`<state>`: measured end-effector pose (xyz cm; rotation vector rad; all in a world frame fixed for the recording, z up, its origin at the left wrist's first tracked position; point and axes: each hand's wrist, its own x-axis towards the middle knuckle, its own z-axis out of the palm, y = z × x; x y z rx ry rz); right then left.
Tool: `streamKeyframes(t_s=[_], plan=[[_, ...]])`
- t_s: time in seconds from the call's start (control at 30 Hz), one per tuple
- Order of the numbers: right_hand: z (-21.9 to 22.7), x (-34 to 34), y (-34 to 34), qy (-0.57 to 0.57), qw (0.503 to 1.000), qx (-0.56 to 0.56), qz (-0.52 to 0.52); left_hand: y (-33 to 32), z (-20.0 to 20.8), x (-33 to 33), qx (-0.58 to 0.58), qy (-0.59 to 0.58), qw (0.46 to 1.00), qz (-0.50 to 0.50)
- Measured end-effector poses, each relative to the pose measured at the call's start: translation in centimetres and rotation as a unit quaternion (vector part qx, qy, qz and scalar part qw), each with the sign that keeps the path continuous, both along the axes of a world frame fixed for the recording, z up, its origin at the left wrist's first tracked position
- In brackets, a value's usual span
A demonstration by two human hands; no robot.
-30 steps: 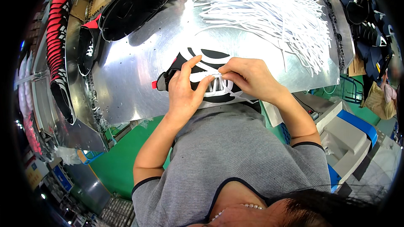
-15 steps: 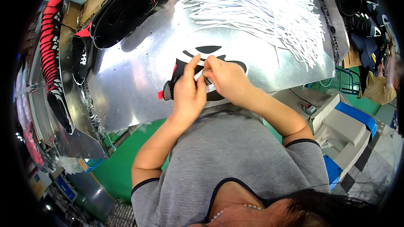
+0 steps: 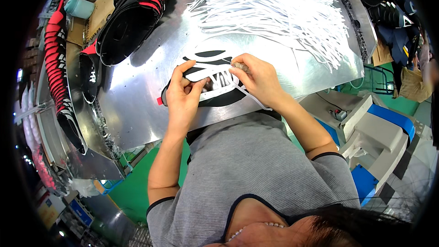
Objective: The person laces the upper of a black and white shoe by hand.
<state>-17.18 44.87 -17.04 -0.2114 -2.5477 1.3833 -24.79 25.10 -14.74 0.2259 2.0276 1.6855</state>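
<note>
A black-and-white shoe upper (image 3: 231,99) with a red tab lies on the metal table in front of me, its lacing side facing up. My left hand (image 3: 182,96) grips its heel-side part, with thumb and fingers closed on the edge of the opening. My right hand (image 3: 259,78) is pinched at the eyelet rows near the far side, on a white shoelace. A loose length of the white shoelace (image 3: 255,101) trails below the right hand across the upper. The exact pinch point is partly hidden by my fingers.
A spread bundle of white shoelaces (image 3: 274,16) covers the table's far right. Nested black-and-red uppers (image 3: 121,41) stand at the far left; another row (image 3: 54,66) runs beyond the table's left edge. Dark uppers (image 3: 384,13) sit far right, above a grey-and-blue machine (image 3: 377,130).
My hands have moved apart: the left shifted left, the right slightly right. The upper has shifted left, and its white lacing area and a loose lace end now show.
</note>
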Motion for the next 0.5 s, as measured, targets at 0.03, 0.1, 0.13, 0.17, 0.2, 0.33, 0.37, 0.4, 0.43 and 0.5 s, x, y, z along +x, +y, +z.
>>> streamKeyframes(t_s=[0.03, 0.1, 0.13, 0.17, 0.2, 0.33, 0.37, 0.4, 0.43, 0.5], plan=[[-0.4, 0.1, 0.1, 0.018, 1.0, -0.004, -0.002, 0.0, 0.7, 0.1, 0.052, -0.074, 0.996, 0.023], [-0.4, 0.4, 0.3, 0.035, 0.999, -0.011, 0.022, -2.3, -0.7, -0.9, 0.155, -0.173, 0.973, -0.01], [-0.1, 0.6, 0.5, 0.035, 0.998, -0.011, 0.043, -2.2, -0.3, -0.7, 0.14, -0.171, 0.975, -0.013], [0.1, 0.7, 0.6, 0.035, 0.997, -0.012, 0.065, -2.1, 0.2, -0.5, 0.125, -0.168, 0.978, -0.016], [-0.1, 0.9, 0.5, 0.055, 0.996, -0.001, 0.076, -1.9, 1.1, -0.2, 0.11, -0.166, 0.98, -0.019], [-0.3, 1.9, 0.3, 0.082, 0.991, 0.06, 0.092, -2.2, 3.7, 3.1, -0.223, 0.285, 0.926, -0.111], [-0.5, 2.2, 0.1, 0.08, 0.99, 0.077, 0.086, -2.2, 3.7, 3.9, -0.251, 0.351, 0.894, -0.117], [-0.8, 2.5, -0.1, 0.077, 0.989, 0.095, 0.079, -1.6, 3.8, 4.6, -0.271, 0.397, 0.867, -0.132], [-1.1, 2.7, -0.4, 0.079, 0.991, 0.082, 0.072, -0.7, 3.5, 4.9, -0.27, 0.434, 0.849, -0.137], [-0.5, 2.5, -0.3, 0.086, 0.991, 0.09, 0.049, 1.0, 1.8, 4.9, -0.273, 0.481, 0.822, -0.134]])
